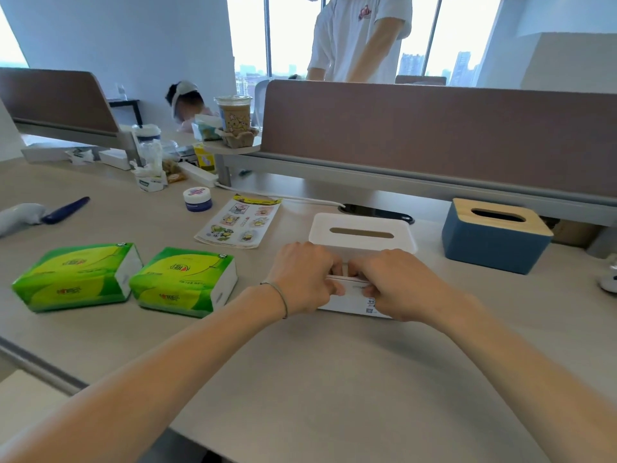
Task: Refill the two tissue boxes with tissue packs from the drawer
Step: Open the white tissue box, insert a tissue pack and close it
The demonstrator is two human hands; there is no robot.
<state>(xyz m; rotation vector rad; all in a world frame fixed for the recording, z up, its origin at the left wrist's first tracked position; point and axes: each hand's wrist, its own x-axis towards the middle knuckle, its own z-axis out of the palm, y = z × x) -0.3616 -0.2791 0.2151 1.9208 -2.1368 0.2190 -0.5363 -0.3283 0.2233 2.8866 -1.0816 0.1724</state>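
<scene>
Both hands (347, 282) gripping white tissue box (362, 233) front edge.

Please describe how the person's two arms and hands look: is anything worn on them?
Both forearms are bare, with no sleeves in view. The left hand has a thin grey cord bracelet around its wrist. The right hand shows no ring, watch or glove.
</scene>
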